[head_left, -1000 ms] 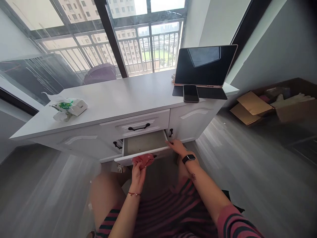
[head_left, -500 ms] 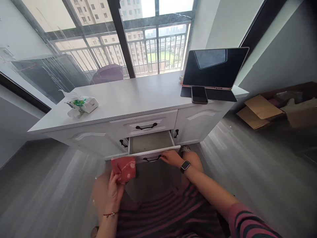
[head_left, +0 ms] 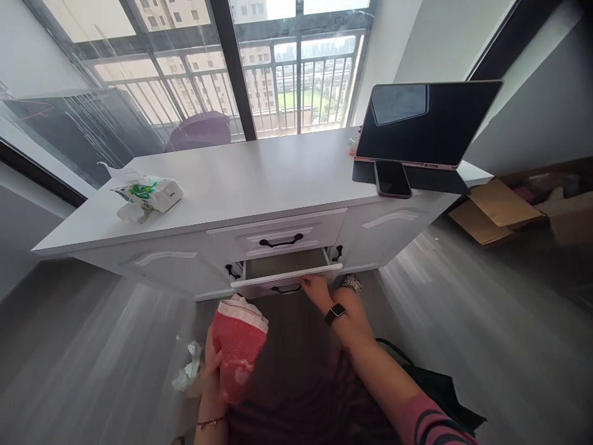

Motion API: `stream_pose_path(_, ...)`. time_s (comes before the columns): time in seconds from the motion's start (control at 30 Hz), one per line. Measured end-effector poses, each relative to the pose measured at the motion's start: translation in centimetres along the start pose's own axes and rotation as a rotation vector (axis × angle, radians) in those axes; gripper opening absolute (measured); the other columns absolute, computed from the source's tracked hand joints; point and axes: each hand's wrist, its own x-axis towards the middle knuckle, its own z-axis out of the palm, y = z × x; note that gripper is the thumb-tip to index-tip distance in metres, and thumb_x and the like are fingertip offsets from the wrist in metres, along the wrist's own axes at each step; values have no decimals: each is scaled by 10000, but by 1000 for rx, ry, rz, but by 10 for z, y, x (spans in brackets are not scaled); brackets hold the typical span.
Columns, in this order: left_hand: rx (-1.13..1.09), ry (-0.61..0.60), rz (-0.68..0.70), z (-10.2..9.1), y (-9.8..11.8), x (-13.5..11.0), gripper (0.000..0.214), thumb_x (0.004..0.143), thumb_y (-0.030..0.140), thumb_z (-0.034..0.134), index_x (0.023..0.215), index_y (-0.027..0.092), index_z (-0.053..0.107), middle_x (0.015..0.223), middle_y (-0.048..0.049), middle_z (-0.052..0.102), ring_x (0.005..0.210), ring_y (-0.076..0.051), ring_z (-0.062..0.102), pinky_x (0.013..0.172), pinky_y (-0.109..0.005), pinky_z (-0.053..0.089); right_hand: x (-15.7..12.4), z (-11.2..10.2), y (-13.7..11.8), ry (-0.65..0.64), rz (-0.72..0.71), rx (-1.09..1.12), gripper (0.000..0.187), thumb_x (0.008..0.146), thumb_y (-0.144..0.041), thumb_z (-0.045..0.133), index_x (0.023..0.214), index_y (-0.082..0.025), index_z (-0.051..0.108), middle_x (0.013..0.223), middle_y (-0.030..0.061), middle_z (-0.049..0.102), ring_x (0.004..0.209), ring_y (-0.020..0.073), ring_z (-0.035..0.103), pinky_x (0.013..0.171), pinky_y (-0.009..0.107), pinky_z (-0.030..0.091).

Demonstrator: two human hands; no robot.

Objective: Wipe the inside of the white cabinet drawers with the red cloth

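A folded red cloth (head_left: 239,346) with a pale edge and light spots is gripped in my left hand (head_left: 214,355), low in front of the cabinet. My right hand (head_left: 315,289) has its fingers closed at the right end of the black handle (head_left: 286,289) on the lower drawer. That drawer (head_left: 282,264) is partly pulled out, and the part of its inside that shows is bare. Above it, the upper drawer (head_left: 278,235) is closed. Both belong to a white cabinet (head_left: 241,185).
On the cabinet top are a tissue pack (head_left: 155,191) at left, and a tablet (head_left: 426,123) with a phone (head_left: 392,179) at right. Cardboard boxes (head_left: 504,210) lie on the floor at right. A dark bag (head_left: 430,389) and crumpled white plastic (head_left: 189,364) are near my legs.
The lower drawer has slid partway in, with my right hand still at its handle. My left hand has turned the red cloth, so its pale edge now shows on top.
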Motion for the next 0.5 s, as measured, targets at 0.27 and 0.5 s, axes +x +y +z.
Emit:
stream_pose_path(0.27, 112, -54, -166, 28, -10, -2, 394, 435, 368, 812, 808, 261, 741, 894, -60, 748, 1183, -364, 565, 979, -454, 484, 34, 28, -3, 105, 56, 141, 238, 880, -251, 379, 906, -156, 596, 964, 129, 667, 883, 233, 587, 810, 333, 425)
stream_pose_path(0.5, 53, -53, -233, 41, -28, 1, 350, 443, 348, 818, 776, 275, 740, 893, -63, 742, 1223, -383, 530, 1016, -499, 447, 62, 44, -4, 142, 93, 293, 151, 808, -261, 408, 922, -205, 490, 891, 74, 596, 807, 192, 574, 773, 322, 471)
